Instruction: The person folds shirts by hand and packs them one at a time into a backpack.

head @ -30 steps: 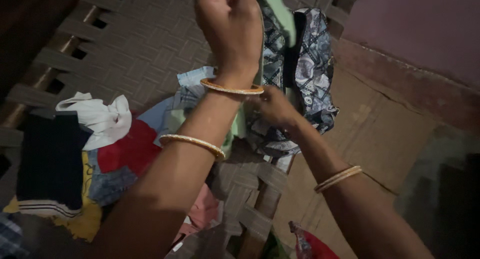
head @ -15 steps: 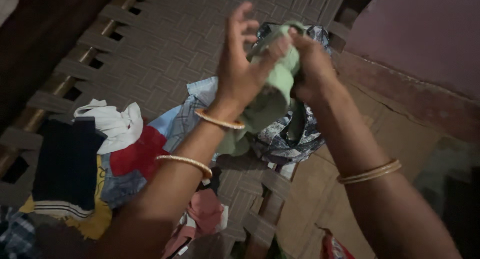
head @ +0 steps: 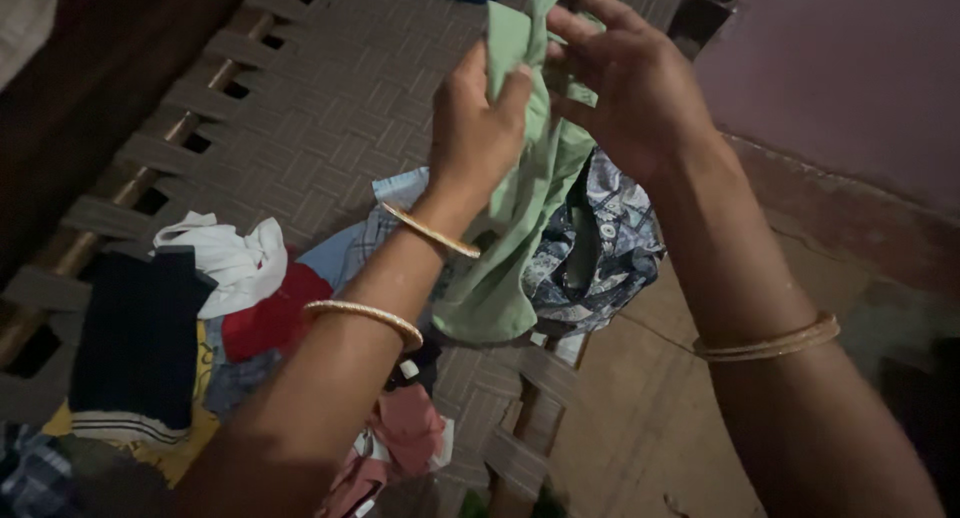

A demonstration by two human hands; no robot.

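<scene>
Green cloth shaken loose over the woven bed

My left grip (head: pixel 480 128) pinched the green cloth (head: pixel 510 248), bunched half a second before, now hanging long; my right grip (head: pixel 625 78) held its top with fingers loosely spread.

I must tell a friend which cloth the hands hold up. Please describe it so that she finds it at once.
Above the woven cot, both hands lift one pale green cloth; the left hand pinches its top edge. It hangs plain and unpatterned, unlike the blue-grey printed fabric behind it.
</scene>
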